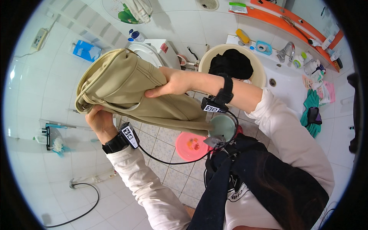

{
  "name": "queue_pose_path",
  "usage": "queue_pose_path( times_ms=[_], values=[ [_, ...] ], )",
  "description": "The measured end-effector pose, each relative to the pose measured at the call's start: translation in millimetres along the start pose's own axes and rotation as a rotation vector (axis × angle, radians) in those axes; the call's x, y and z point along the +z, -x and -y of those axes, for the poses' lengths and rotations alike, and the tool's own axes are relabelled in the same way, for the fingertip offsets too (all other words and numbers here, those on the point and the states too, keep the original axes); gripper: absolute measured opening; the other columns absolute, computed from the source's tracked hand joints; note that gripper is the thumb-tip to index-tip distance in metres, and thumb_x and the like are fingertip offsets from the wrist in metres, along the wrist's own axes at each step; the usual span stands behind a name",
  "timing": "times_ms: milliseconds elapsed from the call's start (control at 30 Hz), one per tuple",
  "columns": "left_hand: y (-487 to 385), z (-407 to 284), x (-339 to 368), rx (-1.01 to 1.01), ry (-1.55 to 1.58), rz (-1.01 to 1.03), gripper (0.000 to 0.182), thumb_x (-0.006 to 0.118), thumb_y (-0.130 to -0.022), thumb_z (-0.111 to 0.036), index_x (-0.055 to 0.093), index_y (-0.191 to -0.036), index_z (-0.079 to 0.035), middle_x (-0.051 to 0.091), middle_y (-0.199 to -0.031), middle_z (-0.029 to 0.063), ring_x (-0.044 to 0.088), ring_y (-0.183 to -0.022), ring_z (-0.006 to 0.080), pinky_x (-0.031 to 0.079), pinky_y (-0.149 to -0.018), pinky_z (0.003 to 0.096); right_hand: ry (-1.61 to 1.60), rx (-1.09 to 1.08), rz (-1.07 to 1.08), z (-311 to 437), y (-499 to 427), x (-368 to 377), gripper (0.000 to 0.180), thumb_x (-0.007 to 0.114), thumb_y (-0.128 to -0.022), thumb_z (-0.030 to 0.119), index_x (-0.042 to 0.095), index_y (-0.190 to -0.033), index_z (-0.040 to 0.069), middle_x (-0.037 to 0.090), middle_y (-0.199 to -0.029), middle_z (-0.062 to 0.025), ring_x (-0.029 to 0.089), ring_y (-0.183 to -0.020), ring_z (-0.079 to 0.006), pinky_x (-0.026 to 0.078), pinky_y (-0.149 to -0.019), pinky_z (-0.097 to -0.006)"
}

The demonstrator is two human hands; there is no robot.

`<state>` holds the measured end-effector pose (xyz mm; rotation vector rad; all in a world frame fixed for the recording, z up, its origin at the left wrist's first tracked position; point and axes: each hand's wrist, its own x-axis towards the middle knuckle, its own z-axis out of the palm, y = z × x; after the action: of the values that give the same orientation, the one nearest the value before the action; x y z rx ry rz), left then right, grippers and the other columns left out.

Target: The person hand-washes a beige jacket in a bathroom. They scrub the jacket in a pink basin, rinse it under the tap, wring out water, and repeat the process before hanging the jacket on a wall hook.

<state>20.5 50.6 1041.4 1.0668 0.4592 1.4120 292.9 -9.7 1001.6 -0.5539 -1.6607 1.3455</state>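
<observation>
A pair of khaki trousers (120, 77) is held up in front of me, its waistband at the upper left and the legs trailing down to the right. My left hand (99, 120) grips the waistband from below, with most of its fingers hidden by the cloth. My right hand (172, 82) pinches the fabric near a pocket, thumb on the near side. The far end of the legs hangs beside a pale green bucket (227, 126) and above a pink basin (185, 155).
A beige tub (204, 61) with black cloth (233, 64) stands at the white washbasin (287, 89). Green rubber gloves (309, 115) lie on the washbasin's right edge. Behind the trousers is a white toilet (148, 53). A black cable (172, 163) links both wrist devices. The floor is tiled.
</observation>
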Motion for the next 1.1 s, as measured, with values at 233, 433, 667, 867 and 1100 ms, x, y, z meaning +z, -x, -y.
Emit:
queue_pose_path(
  times_ms=[233,433,667,867,1100],
  values=[
    [-1.1,-4.5,-24.5,0.021,0.003,0.185,0.057,0.048,-0.069,0.011,0.047,-0.125,0.002,0.053,-0.124,0.0129,0.050,-0.115,0.0259,0.039,-0.099,0.0385,0.119,0.029,-0.098,26.2,-4.9,31.4,0.038,0.068,-0.084,0.023,0.060,-0.109,-0.003,0.066,-0.097,-0.0064,0.058,-0.089,-0.0131,0.044,-0.083,-0.0286],
    [4.3,2.9,-29.7,-0.040,-0.046,0.191,0.047,0.055,-0.079,0.002,0.047,-0.126,-0.001,0.055,-0.123,0.0065,0.052,-0.113,0.0187,0.041,-0.097,0.0345,0.189,0.047,-0.161,31.8,-6.3,47.5,0.037,0.068,-0.083,0.022,0.059,-0.108,-0.005,0.066,-0.096,-0.0079,0.059,-0.090,-0.0141,0.044,-0.083,-0.0290],
    [23.7,21.7,-43.1,-0.159,-0.072,0.159,0.054,0.063,-0.086,-0.017,0.040,-0.134,-0.004,0.048,-0.134,0.0063,0.044,-0.123,0.0192,0.033,-0.104,0.0366,0.113,0.042,-0.286,10.5,-5.7,58.5,0.035,0.070,-0.082,0.022,0.063,-0.104,-0.004,0.067,-0.096,-0.0081,0.059,-0.088,-0.0124,0.045,-0.081,-0.0281],
    [55.1,54.8,-77.2,-0.293,-0.220,0.339,0.081,0.062,-0.084,-0.048,0.027,-0.141,-0.002,0.035,-0.143,0.0086,0.037,-0.130,0.0230,0.031,-0.106,0.0380,0.083,0.024,-0.351,13.1,-7.0,60.8,0.035,0.070,-0.082,0.021,0.064,-0.105,-0.004,0.067,-0.094,-0.0072,0.059,-0.086,-0.0118,0.047,-0.078,-0.0279],
    [86.2,73.8,-80.0,-0.423,-0.199,0.455,0.098,0.076,-0.070,-0.052,0.032,-0.138,0.003,0.042,-0.137,0.0106,0.043,-0.124,0.0215,0.036,-0.101,0.0358,0.049,-0.001,-0.390,19.2,-20.3,64.8,0.032,0.070,-0.081,0.019,0.064,-0.103,-0.004,0.067,-0.092,-0.0068,0.059,-0.083,-0.0119,0.047,-0.077,-0.0280]
  ],
)
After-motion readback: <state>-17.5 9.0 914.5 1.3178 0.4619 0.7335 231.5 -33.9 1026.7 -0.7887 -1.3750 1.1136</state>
